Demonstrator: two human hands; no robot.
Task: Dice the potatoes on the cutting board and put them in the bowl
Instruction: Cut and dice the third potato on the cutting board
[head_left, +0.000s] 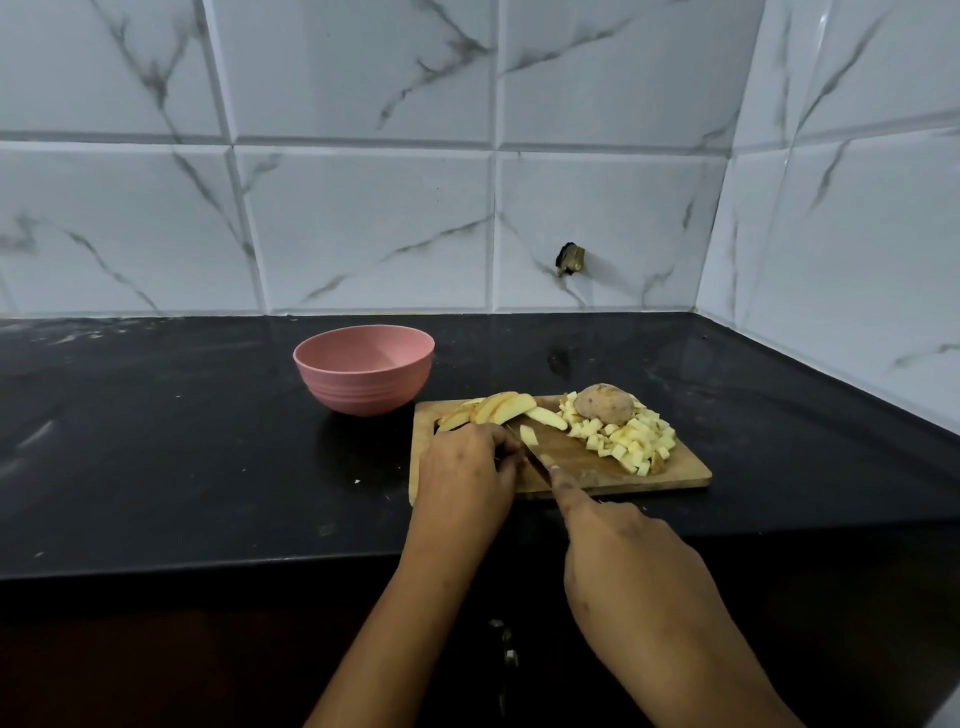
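Right hand (623, 551) grips knife (537, 462), forefinger along the spine, blade tip down on wooden cutting board (649, 480) just beside the left hand (467, 467). The left hand sits on the board's left part with fingers curled; cannot tell what it holds. Potato slices (504, 408) lie fanned at the board's far left, diced pile (623, 439) and unpeeled potato (605, 402) on the right; pink bowl (363, 374) stands on black counter (156, 441) just beyond the board's left corner, no potato in it.

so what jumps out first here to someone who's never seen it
The heap of diced potato on the right of the cutting board, with a skin-on potato at its far edge. Then the empty pink bowl behind the board's left corner, and the right hand holding a knife beside the left hand.
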